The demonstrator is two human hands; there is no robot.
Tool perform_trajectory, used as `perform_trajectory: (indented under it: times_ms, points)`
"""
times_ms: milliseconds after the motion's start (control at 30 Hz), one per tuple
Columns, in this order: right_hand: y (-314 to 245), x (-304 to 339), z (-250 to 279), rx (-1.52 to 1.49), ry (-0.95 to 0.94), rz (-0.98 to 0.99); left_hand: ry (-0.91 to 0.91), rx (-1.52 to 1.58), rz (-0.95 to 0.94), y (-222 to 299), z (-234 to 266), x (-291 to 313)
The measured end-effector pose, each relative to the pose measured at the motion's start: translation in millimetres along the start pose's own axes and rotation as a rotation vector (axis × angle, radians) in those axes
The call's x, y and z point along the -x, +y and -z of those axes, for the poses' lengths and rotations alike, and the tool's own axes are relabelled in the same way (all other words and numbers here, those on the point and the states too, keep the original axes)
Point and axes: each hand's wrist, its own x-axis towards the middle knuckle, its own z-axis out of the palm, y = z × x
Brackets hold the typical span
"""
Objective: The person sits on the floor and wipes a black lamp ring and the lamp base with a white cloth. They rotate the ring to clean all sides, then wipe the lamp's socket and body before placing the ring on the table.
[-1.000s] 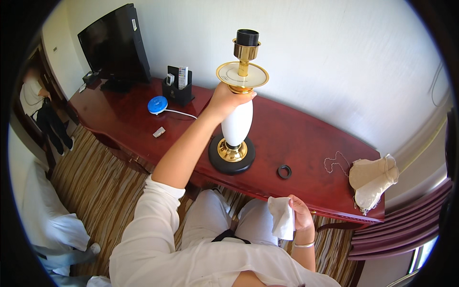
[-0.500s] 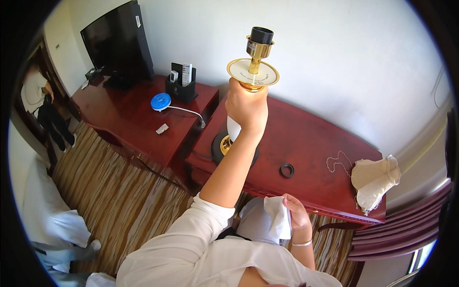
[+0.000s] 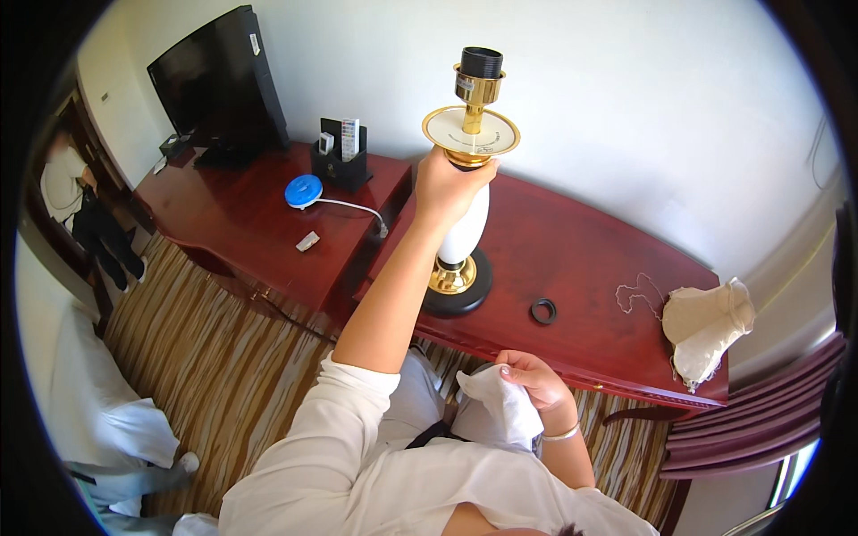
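A table lamp without its shade, with a white body (image 3: 468,225), gold fittings and a round black base, stands on the red-brown table (image 3: 572,241). My left hand (image 3: 450,186) is wrapped round its neck, just under the gold-rimmed disc; a black threaded socket tops it. Low in front of the table's edge, my right hand (image 3: 539,386) grips a white cloth (image 3: 502,409) that hangs from the fingers. A black ring (image 3: 542,311) lies on the tabletop to the right of the lamp base. Farther right, a cream lampshade (image 3: 708,320) rests on its side.
Beside the lampshade lies a thin cord (image 3: 637,295). On the desk at left are a television (image 3: 214,80), a black holder (image 3: 340,165) with remotes, a blue round device (image 3: 303,190) with a white cable, and a small packet (image 3: 307,241). Two other people are at far left.
My left hand and forearm have shifted left around the lamp's neck, exposing more of its white body and base. My right hand has moved slightly left and up with the cloth.
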Motion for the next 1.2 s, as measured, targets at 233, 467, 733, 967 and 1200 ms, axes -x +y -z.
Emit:
perform_trajectory:
  times_ms: [233,467,733,967,1200]
  points:
    - [-25,-10,-19,0.160,-0.063,0.001,0.512,-0.347,0.045,25,-39,16]
    - [-71,-20,-58,0.593,-0.253,0.004,0.561,-0.345,0.042,23,-49,20]
    - [-145,-10,-90,0.896,-0.136,0.315,-0.268,0.260,0.007,57,25,106]
    - [-196,-35,-115,0.850,0.086,0.357,-0.517,0.100,0.128,87,67,60]
    - [-259,-69,-143,0.894,0.328,0.587,-0.540,0.132,0.265,117,74,-44]
